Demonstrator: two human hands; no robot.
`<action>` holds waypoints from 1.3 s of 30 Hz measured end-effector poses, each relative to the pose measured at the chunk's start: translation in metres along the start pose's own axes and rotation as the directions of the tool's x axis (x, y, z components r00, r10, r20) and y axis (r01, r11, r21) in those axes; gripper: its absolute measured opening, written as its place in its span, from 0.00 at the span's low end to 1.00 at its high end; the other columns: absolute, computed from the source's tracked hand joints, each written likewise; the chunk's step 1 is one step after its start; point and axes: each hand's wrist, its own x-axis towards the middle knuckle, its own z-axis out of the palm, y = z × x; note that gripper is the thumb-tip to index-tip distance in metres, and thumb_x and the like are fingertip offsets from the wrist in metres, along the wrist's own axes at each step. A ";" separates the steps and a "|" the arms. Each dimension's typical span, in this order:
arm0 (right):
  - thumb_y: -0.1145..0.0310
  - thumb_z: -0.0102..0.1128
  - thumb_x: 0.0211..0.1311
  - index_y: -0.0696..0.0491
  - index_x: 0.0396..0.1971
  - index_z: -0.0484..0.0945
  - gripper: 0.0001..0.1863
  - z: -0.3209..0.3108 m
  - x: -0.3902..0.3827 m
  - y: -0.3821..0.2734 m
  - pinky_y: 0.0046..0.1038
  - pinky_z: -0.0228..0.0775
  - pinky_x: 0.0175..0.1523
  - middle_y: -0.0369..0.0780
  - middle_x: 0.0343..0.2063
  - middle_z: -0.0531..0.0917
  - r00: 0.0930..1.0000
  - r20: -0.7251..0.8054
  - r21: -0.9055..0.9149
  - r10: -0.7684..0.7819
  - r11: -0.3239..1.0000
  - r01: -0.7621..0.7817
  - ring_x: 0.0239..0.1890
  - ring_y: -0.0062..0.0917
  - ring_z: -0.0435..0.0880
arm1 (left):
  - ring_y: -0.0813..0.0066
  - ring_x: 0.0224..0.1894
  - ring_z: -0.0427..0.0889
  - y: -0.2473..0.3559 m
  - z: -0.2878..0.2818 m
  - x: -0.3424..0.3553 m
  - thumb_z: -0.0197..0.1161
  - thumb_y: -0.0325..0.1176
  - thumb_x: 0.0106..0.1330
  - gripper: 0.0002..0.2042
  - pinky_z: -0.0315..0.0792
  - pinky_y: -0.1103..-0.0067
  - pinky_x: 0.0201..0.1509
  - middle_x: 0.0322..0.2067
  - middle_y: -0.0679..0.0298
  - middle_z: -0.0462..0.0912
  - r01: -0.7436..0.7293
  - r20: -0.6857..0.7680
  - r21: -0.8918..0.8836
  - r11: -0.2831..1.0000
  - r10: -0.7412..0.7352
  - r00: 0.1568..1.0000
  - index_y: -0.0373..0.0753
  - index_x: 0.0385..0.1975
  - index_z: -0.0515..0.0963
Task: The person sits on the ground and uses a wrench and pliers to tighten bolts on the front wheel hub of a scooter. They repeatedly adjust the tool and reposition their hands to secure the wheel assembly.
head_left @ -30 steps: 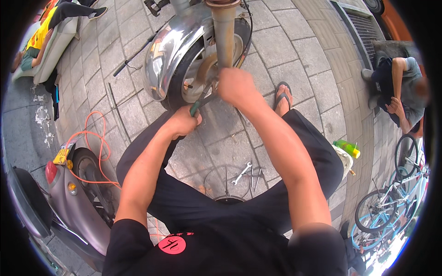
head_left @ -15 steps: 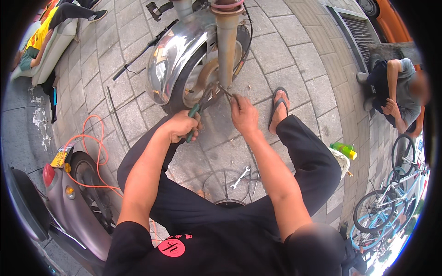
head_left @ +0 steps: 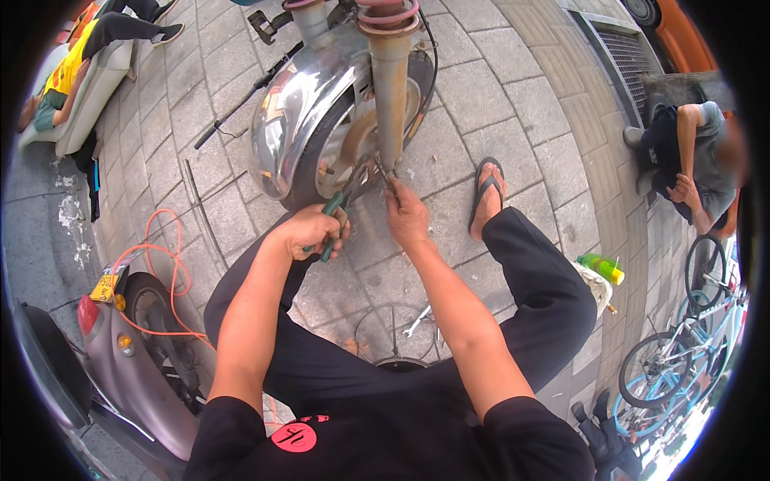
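My left hand (head_left: 306, 231) is closed round the green handles of a pair of pliers (head_left: 334, 203). Their dark jaws reach up to the lower end of a rusty metal fork leg (head_left: 390, 104), beside a wheel (head_left: 317, 152) under a chrome mudguard (head_left: 282, 108). Close by on the right, my right hand (head_left: 408, 212) pinches a small dark piece at the foot of that leg. Its fingers cover most of the piece, so its kind is hidden. Whether the jaws grip anything cannot be made out.
A spanner (head_left: 417, 319) lies on the paving between my legs. To the left stand a parked scooter (head_left: 132, 369) and an orange cable (head_left: 178, 272). A green bottle (head_left: 600, 267) is by my right knee. One person sits at right, another reclines at upper left.
My right hand has shifted left and slightly down, closer to the pliers. My left hand has dropped a little with the pliers. The view has shifted slightly.
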 end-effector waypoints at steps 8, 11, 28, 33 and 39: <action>0.71 0.63 0.65 0.52 0.49 0.85 0.13 -0.035 0.022 -0.014 0.47 0.79 0.40 0.46 0.32 0.85 0.974 0.182 -0.259 -0.138 0.948 0.183 0.35 0.46 0.86 | 0.71 0.25 0.78 -0.004 0.001 0.004 0.55 0.21 0.60 0.03 0.76 0.71 0.23 0.34 0.61 0.78 -0.017 -0.048 0.084 0.996 0.021 0.999 0.38 0.30 0.73; 0.71 0.62 0.61 0.53 0.41 0.84 0.09 -0.063 0.065 -0.059 0.45 0.79 0.38 0.44 0.31 0.86 0.924 0.320 -0.397 -0.209 0.856 0.331 0.34 0.43 0.87 | 0.71 0.23 0.77 0.004 0.007 0.002 0.53 0.22 0.60 0.03 0.75 0.72 0.23 0.29 0.60 0.78 -0.035 -0.093 0.206 0.978 0.055 0.994 0.37 0.29 0.73; 0.56 0.53 0.76 0.54 0.41 0.81 0.16 -0.054 0.023 -0.038 0.56 0.77 0.48 0.58 0.37 0.87 0.883 0.381 -0.388 0.276 0.914 -0.119 0.41 0.59 0.86 | 0.72 0.21 0.75 -0.001 0.006 0.005 0.54 0.23 0.57 0.03 0.72 0.73 0.23 0.22 0.64 0.75 -0.041 -0.112 0.297 0.954 0.077 0.991 0.38 0.25 0.75; 0.56 0.53 0.76 0.52 0.44 0.82 0.16 -0.024 0.009 -0.020 0.55 0.77 0.48 0.54 0.39 0.87 0.912 0.289 -0.306 0.292 0.931 -0.201 0.43 0.58 0.85 | 0.72 0.24 0.79 0.004 0.002 0.004 0.56 0.24 0.59 0.02 0.72 0.74 0.22 0.27 0.63 0.77 0.018 -0.102 0.261 0.965 0.009 0.995 0.39 0.28 0.74; 0.57 0.56 0.75 0.52 0.47 0.83 0.15 -0.011 0.009 -0.004 0.53 0.77 0.48 0.52 0.39 0.88 0.953 0.224 -0.178 0.206 0.970 -0.167 0.44 0.56 0.86 | 0.71 0.24 0.78 0.009 0.007 -0.002 0.55 0.22 0.58 0.06 0.75 0.74 0.25 0.26 0.62 0.76 0.013 -0.097 0.263 0.965 0.013 0.995 0.36 0.33 0.76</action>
